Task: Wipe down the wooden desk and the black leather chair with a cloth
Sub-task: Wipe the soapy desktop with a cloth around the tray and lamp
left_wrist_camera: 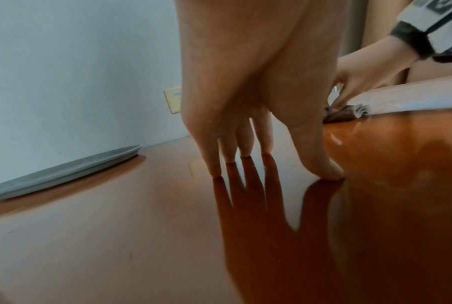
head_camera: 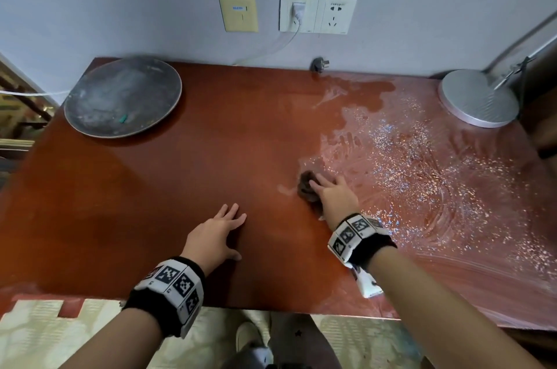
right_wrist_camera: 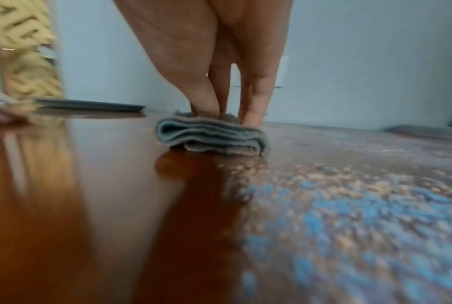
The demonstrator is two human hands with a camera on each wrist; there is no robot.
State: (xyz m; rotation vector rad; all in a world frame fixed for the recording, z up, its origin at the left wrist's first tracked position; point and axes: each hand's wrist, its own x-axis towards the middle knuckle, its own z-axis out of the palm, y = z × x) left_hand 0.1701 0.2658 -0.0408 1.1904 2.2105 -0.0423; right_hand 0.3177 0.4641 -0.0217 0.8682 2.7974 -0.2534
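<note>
Reddish wooden desk (head_camera: 180, 188) carries the folded cloth (head_camera: 307, 188) under the right hand (head_camera: 334, 197), whose fingers press it down. Dusty residue (head_camera: 422, 176) lies at 3 o'clock from it; folds run left-right. Left hand (head_camera: 215, 237) rests flat, released, at 8 o'clock. Only the right wrist view shows cloth layers (right_wrist_camera: 212, 137).

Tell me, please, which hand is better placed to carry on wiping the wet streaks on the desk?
Right. The right hand already presses the folded cloth at the streaks' edge; the left hand rests on the desk, away from them, holding nothing.
</note>
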